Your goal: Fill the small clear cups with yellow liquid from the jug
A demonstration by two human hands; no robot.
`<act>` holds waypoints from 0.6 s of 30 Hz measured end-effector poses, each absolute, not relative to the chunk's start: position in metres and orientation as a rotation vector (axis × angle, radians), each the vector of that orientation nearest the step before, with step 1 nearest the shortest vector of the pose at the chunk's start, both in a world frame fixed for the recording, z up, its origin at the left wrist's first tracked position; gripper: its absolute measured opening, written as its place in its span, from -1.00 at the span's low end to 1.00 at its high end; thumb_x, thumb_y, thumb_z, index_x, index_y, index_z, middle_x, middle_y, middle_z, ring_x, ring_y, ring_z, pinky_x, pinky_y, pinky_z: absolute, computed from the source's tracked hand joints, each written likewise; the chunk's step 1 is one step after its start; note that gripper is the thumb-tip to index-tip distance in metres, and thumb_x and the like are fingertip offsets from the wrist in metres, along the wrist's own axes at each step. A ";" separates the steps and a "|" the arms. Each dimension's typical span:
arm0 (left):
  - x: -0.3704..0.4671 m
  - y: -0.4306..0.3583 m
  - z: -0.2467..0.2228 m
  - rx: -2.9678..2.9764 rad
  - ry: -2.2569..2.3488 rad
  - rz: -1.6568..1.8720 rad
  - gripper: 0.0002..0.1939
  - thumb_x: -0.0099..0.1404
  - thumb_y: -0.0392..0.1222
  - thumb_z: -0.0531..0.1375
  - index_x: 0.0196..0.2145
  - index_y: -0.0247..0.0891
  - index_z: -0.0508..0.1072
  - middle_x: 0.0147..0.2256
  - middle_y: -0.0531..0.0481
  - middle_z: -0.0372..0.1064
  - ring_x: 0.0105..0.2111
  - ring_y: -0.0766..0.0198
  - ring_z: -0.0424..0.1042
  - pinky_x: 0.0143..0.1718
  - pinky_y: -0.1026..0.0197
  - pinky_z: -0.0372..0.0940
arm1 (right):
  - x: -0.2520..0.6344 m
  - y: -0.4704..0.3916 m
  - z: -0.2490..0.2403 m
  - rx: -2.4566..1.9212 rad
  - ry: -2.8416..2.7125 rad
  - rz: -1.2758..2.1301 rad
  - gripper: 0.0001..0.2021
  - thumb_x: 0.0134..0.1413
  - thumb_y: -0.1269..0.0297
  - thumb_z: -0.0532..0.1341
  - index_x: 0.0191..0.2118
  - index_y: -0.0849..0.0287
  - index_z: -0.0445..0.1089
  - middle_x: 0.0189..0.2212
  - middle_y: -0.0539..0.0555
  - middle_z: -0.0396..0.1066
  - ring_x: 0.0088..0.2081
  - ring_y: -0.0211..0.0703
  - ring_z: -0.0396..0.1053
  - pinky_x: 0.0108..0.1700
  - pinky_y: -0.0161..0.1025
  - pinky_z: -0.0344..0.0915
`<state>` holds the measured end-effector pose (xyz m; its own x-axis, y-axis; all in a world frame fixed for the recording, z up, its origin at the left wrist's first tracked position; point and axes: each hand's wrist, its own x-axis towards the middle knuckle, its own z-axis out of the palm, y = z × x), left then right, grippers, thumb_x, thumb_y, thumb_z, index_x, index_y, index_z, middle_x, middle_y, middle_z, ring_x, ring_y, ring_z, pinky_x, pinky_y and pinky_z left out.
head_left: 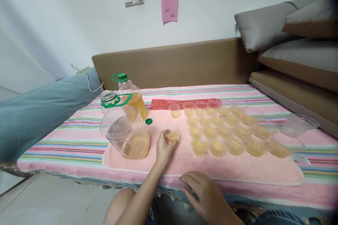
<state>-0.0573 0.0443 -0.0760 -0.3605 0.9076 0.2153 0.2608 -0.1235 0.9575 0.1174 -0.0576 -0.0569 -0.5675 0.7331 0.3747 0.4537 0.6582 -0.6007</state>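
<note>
My left hand [165,147] is wrapped round a clear plastic cup [173,136] with yellowish liquid, upright on the pink mat. Near the mat's front edge my right hand [202,191] hovers with fingers apart, holding nothing. On the right, several similar cups [217,147] stand in close rows with liquid in them. A single cup [174,111] stands behind my left hand. To the left are an uncapped clear jug [132,137] with some liquid and, behind it, a green-capped jug [137,100] of yellow liquid. A green cap [149,121] lies beside them.
The pink mat [126,167] lies on a striped cloth [76,130]. A red plastic sheet [161,104] is behind the cups. Stacked empty-looking cups [299,124] stand at the right end. Grey and brown cushions [298,52] are piled at the right.
</note>
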 end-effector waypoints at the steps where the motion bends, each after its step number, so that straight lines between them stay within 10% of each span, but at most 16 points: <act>1: -0.056 0.053 -0.074 1.295 1.599 1.530 -0.47 -0.09 -0.30 0.35 -0.11 -0.21 0.35 -0.11 -0.09 0.46 -0.13 0.14 0.49 -0.06 0.05 0.35 | 0.119 -0.057 -0.058 -0.920 -2.261 0.573 -0.83 0.18 0.46 0.09 -0.22 0.14 0.41 -0.34 0.07 0.50 -0.31 -0.07 0.46 -0.26 -0.16 0.39; 18: -0.048 0.135 -0.077 1.216 1.637 1.551 -0.52 -0.10 -0.30 0.39 -0.19 -0.25 0.36 -0.24 0.02 0.44 -0.28 0.24 0.46 -0.27 0.21 0.34 | 0.128 -0.046 -0.102 -0.853 -2.274 0.344 -0.78 0.01 0.50 0.11 -0.24 0.10 0.37 -0.42 0.00 0.49 -0.40 -0.16 0.46 -0.35 -0.29 0.35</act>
<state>-0.0476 0.1354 -0.0769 -0.4230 0.8885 0.1777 0.2252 -0.0869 0.9704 0.1278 -0.0464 -0.1019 -0.5579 0.6605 0.5025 0.4824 0.7508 -0.4512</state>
